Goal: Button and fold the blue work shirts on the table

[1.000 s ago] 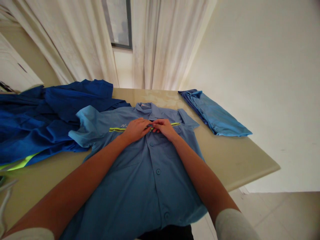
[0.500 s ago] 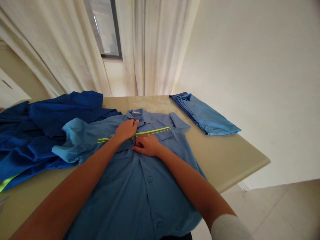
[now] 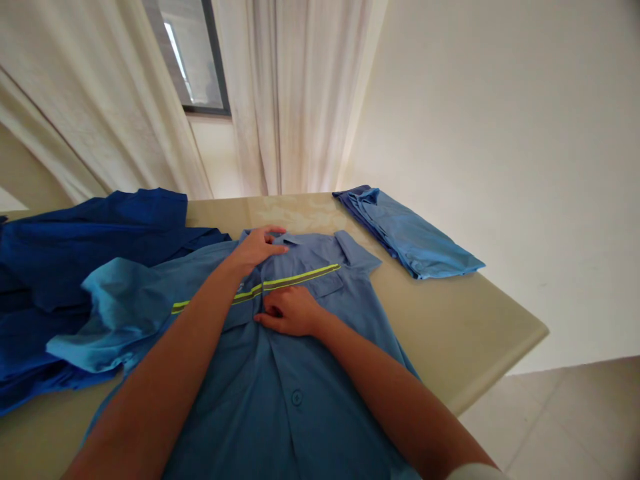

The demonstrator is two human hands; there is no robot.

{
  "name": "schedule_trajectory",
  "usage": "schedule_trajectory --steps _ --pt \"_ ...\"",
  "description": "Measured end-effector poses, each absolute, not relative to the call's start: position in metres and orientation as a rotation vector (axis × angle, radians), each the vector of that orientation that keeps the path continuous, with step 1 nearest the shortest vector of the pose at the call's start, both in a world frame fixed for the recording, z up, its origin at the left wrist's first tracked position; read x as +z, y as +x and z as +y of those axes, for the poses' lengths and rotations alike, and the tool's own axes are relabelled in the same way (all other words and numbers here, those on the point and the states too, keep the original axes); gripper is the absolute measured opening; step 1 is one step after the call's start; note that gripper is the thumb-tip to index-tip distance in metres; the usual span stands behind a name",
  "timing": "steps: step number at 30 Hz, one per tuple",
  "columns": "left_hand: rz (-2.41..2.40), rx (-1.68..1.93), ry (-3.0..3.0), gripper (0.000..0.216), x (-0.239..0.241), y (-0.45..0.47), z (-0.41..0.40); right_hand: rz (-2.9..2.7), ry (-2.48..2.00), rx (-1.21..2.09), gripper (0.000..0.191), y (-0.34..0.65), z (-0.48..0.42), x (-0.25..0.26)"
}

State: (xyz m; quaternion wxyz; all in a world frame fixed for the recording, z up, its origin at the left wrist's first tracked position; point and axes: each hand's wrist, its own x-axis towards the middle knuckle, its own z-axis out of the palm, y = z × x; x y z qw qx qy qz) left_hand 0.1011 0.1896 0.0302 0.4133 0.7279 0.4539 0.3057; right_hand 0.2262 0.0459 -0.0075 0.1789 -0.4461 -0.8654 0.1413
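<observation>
A blue short-sleeved shirt [image 3: 320,360] lies front up, its collar away from me and a yellow-edged reflective stripe across the chest. My left hand [image 3: 257,250] is at the collar, thumb and fingers apart, and covers part of it. Just below the stripe, my right hand [image 3: 295,311] has its fingers curled in and pinched at the shirt's front edge. Further down the front a button [image 3: 297,397] shows. My left forearm hides part of the chest and one pocket.
Dark blue garments [image 3: 100,233] lie heaped at the left of the table [image 3: 450,333]. A folded light blue garment [image 3: 410,233] rests at the far right, on top of a darker one. Curtains [image 3: 300,100] hang behind, and a wall stands to the right.
My left hand has moved up from the stripe to the collar, and its fingers have spread. The right hand stays at the front edge. The view has shifted slightly.
</observation>
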Motion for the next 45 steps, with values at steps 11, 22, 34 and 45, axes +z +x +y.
schedule_trajectory --steps 11,22,34,45 --pt "1.332 0.763 1.589 0.039 0.026 0.099 0.194 -2.406 -1.317 0.457 0.036 0.226 0.046 -0.008" --pt "1.45 0.701 2.049 0.024 0.009 0.094 0.208 -2.409 -1.296 0.447 0.037 0.226 0.047 -0.008" --pt "1.401 0.662 1.901 0.035 0.003 0.082 0.219 -2.379 -1.329 0.451 0.037 0.226 0.049 -0.01" --pt "1.359 0.34 2.462 0.022 0.003 0.064 0.227 -2.371 -1.346 0.47 0.037 0.226 0.048 -0.009"
